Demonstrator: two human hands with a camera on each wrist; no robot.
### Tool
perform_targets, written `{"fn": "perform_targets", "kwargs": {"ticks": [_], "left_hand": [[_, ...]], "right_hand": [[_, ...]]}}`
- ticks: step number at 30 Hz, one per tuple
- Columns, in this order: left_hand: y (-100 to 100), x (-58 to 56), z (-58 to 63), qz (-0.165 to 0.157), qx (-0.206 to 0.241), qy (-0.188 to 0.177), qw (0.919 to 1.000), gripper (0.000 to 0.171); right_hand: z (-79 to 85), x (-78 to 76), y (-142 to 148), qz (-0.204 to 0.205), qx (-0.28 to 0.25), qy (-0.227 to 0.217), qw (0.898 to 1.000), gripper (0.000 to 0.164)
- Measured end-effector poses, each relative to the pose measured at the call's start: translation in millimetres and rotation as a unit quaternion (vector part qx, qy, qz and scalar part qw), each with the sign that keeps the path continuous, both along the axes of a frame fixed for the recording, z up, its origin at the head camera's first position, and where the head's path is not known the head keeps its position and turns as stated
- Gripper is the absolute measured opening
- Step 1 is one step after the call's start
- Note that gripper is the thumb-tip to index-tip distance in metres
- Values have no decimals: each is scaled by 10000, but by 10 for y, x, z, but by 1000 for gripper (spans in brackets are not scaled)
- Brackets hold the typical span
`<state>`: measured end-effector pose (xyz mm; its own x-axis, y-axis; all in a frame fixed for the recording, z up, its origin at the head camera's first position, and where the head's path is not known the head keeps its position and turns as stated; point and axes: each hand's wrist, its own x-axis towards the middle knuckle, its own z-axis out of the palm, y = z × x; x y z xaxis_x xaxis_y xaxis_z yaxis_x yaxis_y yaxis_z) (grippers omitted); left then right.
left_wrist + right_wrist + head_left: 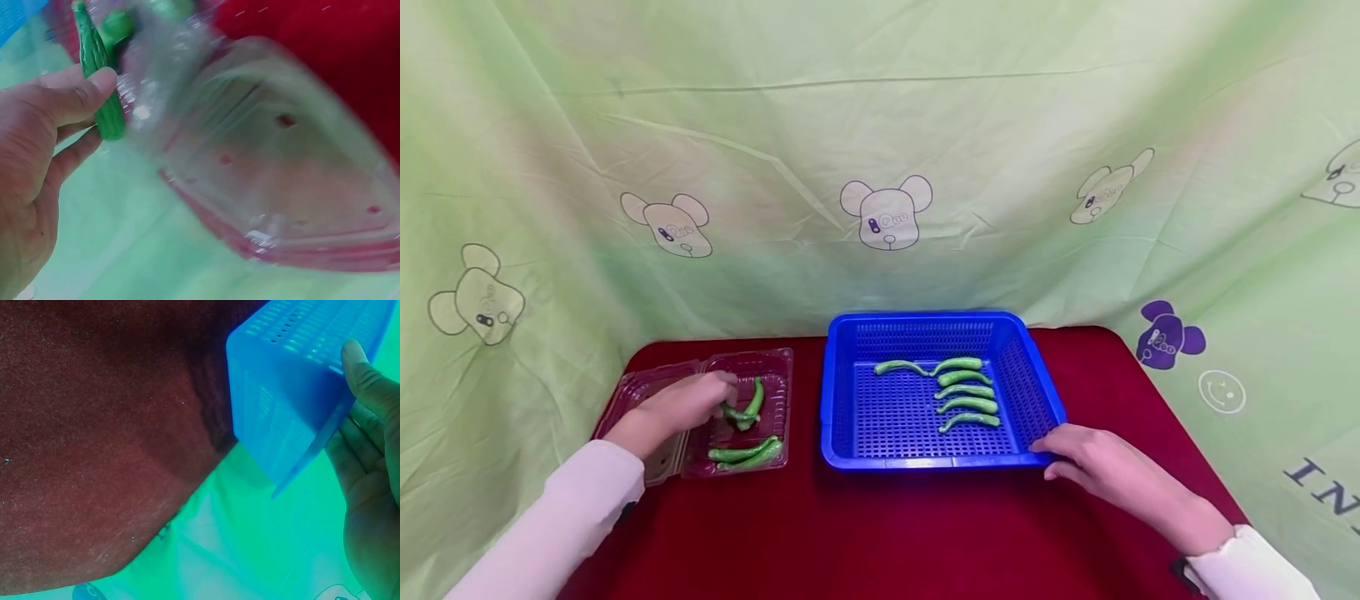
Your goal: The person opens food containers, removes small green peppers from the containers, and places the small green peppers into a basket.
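Note:
My left hand point(688, 404) is over the clear plastic clamshell box point(784, 367) at the left. Between thumb and fingers it pinches a green pepper point(103, 81), plain in the left wrist view. Beside those fingertips a curved green pepper point(756, 398) lies in the box, and two more peppers point(745, 454) lie together near its front. My right hand point(1101, 462) grips the rim of the blue plastic basket point(887, 462) at its front right corner; the right wrist view has the thumb point(355, 356) against the outer wall. Several green peppers point(966, 406) lie inside the basket, mostly in a column right of its middle.
Open to the left, the box's lid point(658, 379) lies flat, partly behind my left forearm. Both containers stand on a table with a dark red cloth point(880, 533). A pale green curtain point(760, 275) with printed bear heads hangs behind and at both sides.

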<state>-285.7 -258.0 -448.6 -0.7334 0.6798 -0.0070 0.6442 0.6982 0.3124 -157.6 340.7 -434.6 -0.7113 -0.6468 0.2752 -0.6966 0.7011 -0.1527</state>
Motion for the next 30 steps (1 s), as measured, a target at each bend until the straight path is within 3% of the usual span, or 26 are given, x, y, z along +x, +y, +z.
{"fn": "perform_targets", "kwargs": {"ticks": [1, 4, 8, 12, 16, 23, 30], "left_hand": [[21, -29, 50, -82, -33, 140, 9999, 37], [111, -131, 203, -426, -290, 1028, 9934, 31], [384, -260, 438, -256, -443, 1411, 9887, 20], [819, -404, 583, -387, -293, 1908, 9804, 18], [1334, -511, 625, -676, -302, 2214, 9724, 11], [2100, -578, 619, -997, -926, 1832, 9736, 14], [2630, -679, 527, -1121, -1577, 1173, 9741, 18]], "right_hand": [[3, 4, 2, -14, -1, -6, 10000, 37], [8, 17, 11, -49, -4, -6, 10000, 37], [10, 39, 29, -93, 2, -22, 10000, 36], [15, 64, 44, -180, 27, -34, 9998, 36], [13, 79, 30, -267, 51, -85, 9996, 36], [9, 70, -28, -249, 29, -321, 9992, 34], [20, 78, -27, -282, 53, -387, 9988, 33]]}}
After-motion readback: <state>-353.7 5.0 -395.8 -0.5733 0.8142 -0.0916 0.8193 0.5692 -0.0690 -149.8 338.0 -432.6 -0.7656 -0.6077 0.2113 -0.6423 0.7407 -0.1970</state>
